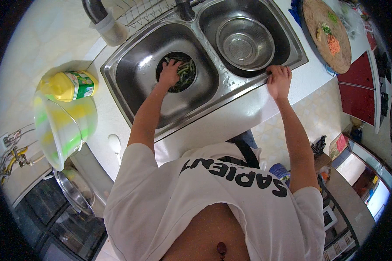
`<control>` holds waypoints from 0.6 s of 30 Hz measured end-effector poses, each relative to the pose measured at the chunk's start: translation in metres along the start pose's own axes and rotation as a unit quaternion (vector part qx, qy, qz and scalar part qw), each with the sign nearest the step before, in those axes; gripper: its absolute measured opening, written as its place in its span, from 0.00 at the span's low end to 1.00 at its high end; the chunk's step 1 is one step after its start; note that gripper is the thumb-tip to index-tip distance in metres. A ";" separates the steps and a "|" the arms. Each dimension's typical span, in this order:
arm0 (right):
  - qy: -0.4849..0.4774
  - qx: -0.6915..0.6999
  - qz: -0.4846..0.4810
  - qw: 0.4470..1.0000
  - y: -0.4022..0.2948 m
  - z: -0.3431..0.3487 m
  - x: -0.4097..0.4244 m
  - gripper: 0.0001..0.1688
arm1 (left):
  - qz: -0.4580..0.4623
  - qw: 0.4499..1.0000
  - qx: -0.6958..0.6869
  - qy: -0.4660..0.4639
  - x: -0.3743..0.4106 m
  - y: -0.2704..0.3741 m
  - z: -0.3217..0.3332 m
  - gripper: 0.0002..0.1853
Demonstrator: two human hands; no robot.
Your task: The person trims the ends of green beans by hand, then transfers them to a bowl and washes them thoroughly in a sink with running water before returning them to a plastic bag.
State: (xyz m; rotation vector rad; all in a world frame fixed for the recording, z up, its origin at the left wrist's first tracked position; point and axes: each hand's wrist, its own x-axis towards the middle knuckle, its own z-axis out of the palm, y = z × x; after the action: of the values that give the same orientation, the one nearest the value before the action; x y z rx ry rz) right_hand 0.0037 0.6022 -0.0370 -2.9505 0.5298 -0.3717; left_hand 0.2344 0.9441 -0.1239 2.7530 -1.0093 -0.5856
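My left hand (170, 74) reaches into the left basin (134, 70) of a stainless steel double sink. Its fingers are spread over green vegetable pieces (187, 72) in a dark round recess at the basin's bottom, which looks like the drain. The fingertips are partly hidden among the greens, so a hold on any piece cannot be made out. At the front edge of the right basin (212, 23), my right hand (278, 81) has its fingers curled over the sink rim (248, 88). Just beyond those fingers sits a perforated metal colander (245, 44), with no food visible inside.
A black faucet (185, 10) and a wire rack (143, 13) stand behind the sink. Chopped food lies on a round wooden cutting board (320, 26) at right. Left are a yellow jug (63, 86), a translucent bucket (68, 120) lying tilted, and a white spoon (114, 143).
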 end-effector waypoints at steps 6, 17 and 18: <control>-0.007 -0.004 0.003 1.000 -0.002 -0.003 -0.001 0.10 | 0.047 0.993 -0.058 0.087 -0.011 -0.010 -0.011 0.32; -0.005 0.000 0.010 1.000 0.000 0.000 -0.001 0.11 | 0.030 0.985 -0.114 0.128 -0.021 -0.002 -0.031 0.32; -0.005 0.000 0.009 1.000 0.000 0.000 -0.001 0.11 | 0.032 0.983 -0.118 0.137 -0.021 -0.003 -0.032 0.32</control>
State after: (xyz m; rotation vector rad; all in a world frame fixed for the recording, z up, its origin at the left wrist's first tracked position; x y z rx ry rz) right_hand 0.0026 0.6030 -0.0370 -2.9440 0.5553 -0.3534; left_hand 0.2349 0.9597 -0.0887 2.4949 -0.8970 -0.2851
